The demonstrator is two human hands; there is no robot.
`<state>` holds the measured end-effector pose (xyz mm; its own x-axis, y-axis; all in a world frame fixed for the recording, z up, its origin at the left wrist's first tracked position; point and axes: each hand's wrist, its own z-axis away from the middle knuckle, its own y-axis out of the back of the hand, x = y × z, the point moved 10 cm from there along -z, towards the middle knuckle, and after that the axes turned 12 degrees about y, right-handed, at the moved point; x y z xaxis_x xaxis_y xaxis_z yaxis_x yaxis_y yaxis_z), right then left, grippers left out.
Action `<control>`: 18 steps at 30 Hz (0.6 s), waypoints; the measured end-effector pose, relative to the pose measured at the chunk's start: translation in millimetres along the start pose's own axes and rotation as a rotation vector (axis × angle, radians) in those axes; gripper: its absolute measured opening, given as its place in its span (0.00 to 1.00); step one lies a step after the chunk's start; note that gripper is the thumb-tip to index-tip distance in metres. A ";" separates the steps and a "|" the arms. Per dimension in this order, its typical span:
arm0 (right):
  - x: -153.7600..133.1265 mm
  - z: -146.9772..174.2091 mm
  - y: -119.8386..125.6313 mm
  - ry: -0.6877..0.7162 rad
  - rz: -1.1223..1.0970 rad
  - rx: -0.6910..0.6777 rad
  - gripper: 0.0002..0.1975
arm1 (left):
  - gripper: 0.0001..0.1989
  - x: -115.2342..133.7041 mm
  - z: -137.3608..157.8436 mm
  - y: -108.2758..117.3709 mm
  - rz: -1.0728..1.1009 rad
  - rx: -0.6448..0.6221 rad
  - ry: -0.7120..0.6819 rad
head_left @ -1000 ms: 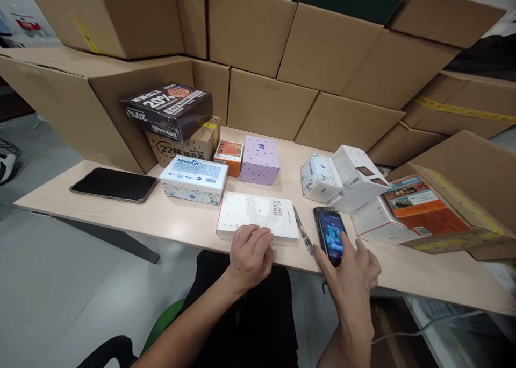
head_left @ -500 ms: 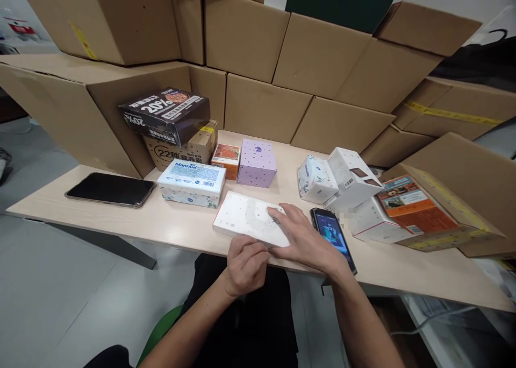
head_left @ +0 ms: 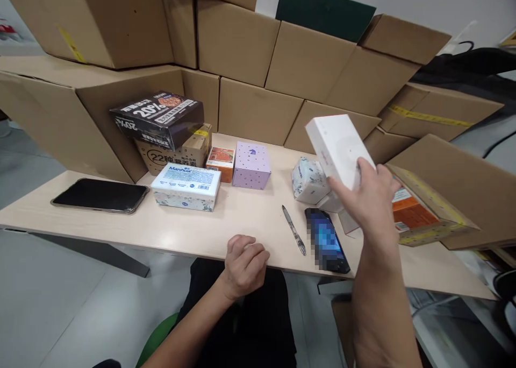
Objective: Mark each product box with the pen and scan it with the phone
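Note:
My right hand (head_left: 368,196) grips a white box (head_left: 338,144) by its near end, thumb on the left side and fingers over the right. The box is tilted in the air above the right side of the table. Under it stand a floral-patterned tissue pack (head_left: 306,181) and other white boxes, partly hidden by the box and my hand. My left hand (head_left: 245,266) is closed in a loose fist at the table's front edge, with nothing visible in it. Between my hands lie a pen (head_left: 294,231) and a phone with a lit screen (head_left: 328,241).
On the left are a dark phone (head_left: 100,195), a Manhua tissue pack (head_left: 186,186), a black box (head_left: 159,115) on a brown carton (head_left: 169,157), a small orange box (head_left: 220,163) and a purple box (head_left: 252,165). Large cardboard boxes (head_left: 242,40) wall the back. An orange-labelled box (head_left: 415,209) stands right.
My right hand has lifted the white box off the table and carried it right and away from me. The pen now shows on the table. My left hand has barely moved.

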<state>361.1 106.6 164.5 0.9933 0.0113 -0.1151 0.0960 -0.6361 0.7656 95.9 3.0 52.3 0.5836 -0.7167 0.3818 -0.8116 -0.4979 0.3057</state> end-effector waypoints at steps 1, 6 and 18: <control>9.1 -11.6 -1.6 -0.063 0.041 -0.012 0.44 | 0.11 -0.3 0.1 -0.5 -0.004 -0.002 0.003; 47.5 -40.2 -22.6 -0.352 0.154 -0.197 0.52 | 0.12 -1.5 0.3 -1.8 -0.010 -0.014 0.010; -145.7 -17.5 -92.3 0.232 -0.186 -0.156 0.45 | 0.12 -3.7 4.8 -7.9 -0.021 -0.035 0.016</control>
<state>208.6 177.2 121.7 0.9444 0.3025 -0.1287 0.2678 -0.4811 0.8348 100.0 7.3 44.2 0.6008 -0.6982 0.3892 -0.7980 -0.4952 0.3435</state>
